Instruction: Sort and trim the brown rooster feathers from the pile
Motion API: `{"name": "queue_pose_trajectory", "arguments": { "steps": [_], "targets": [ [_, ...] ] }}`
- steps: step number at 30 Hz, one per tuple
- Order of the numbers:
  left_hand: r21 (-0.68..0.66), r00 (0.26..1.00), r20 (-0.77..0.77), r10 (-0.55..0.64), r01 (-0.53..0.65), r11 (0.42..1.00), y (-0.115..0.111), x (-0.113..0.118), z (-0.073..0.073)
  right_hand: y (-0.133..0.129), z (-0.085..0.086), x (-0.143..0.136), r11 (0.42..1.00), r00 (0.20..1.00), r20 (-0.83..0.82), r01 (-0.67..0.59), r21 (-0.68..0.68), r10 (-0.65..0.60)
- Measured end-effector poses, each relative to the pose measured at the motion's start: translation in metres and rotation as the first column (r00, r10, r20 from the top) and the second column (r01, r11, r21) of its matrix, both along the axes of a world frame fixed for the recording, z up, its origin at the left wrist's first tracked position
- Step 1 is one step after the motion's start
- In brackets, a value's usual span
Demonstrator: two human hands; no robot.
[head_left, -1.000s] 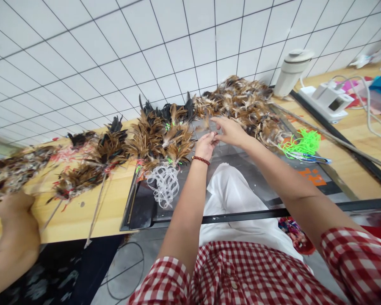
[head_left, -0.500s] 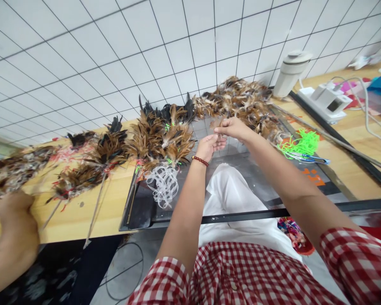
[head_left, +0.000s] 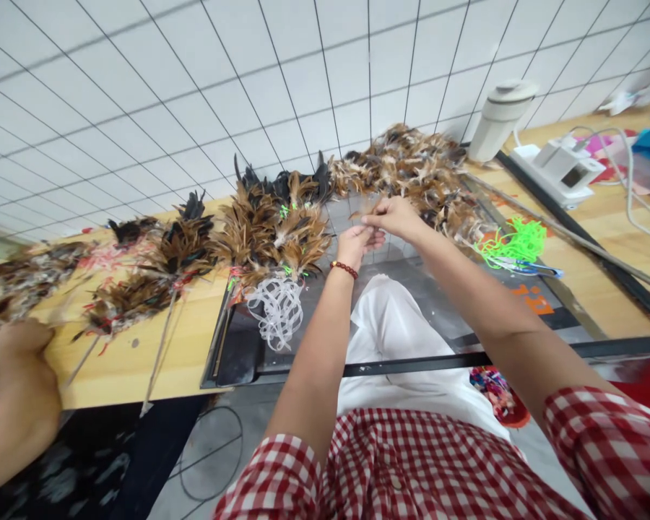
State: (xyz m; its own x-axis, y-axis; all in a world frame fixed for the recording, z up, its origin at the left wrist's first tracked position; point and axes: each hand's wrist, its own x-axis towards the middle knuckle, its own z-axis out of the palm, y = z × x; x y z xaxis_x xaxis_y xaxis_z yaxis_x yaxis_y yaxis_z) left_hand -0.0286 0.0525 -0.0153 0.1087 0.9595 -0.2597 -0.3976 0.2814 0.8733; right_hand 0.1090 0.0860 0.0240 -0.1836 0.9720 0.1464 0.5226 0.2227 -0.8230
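Note:
My left hand (head_left: 356, 244), with a dark red bead bracelet (head_left: 344, 270) at its wrist, is closed with its fingertips against those of my right hand. My right hand (head_left: 398, 218) pinches from above. Between the fingertips a small brown feather (head_left: 354, 215) sticks out to the left; its quill end is hidden by the fingers. Both hands are above a dark glass-topped surface (head_left: 325, 325). Left of them stand bunches of brown and black feathers (head_left: 249, 227). A large heap of loose brown feathers (head_left: 406, 170) lies just behind them.
A tangle of clear ribbon (head_left: 276, 310) lies at left, bright green strings (head_left: 520, 242) at right. Behind them are a white cup (head_left: 501, 123) and a power strip (head_left: 560, 180) with cables. Another person's hand (head_left: 19, 343) works at far left near feather bundles on sticks (head_left: 159, 339).
My hands stay together in nearly the same place. The brown feather now shows more plainly, left of the fingertips. The view has shifted slightly.

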Motion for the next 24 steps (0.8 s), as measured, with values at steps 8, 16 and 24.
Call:
{"name": "queue_pose_trajectory", "arguments": {
  "steps": [8, 16, 24],
  "targets": [
    [-0.029, 0.979, 0.181, 0.093, -0.089, 0.996, 0.005, -0.009, 0.001, 0.000, -0.006, 0.008, 0.879, 0.898, 0.409, -0.320, 0.354, 0.163],
    [-0.062, 0.974, 0.207, 0.095, -0.084, 0.995, -0.001, -0.004, 0.009, -0.010, -0.008, -0.003, 0.899, 0.890, 0.447, -0.262, 0.350, 0.085],
    [-0.016, 0.992, 0.127, 0.018, -0.016, 1.000, -0.002, -0.005, 0.008, 0.005, -0.003, 0.016, 0.895, 0.875, -0.419, -0.368, -0.252, 0.242]
  ]
}}
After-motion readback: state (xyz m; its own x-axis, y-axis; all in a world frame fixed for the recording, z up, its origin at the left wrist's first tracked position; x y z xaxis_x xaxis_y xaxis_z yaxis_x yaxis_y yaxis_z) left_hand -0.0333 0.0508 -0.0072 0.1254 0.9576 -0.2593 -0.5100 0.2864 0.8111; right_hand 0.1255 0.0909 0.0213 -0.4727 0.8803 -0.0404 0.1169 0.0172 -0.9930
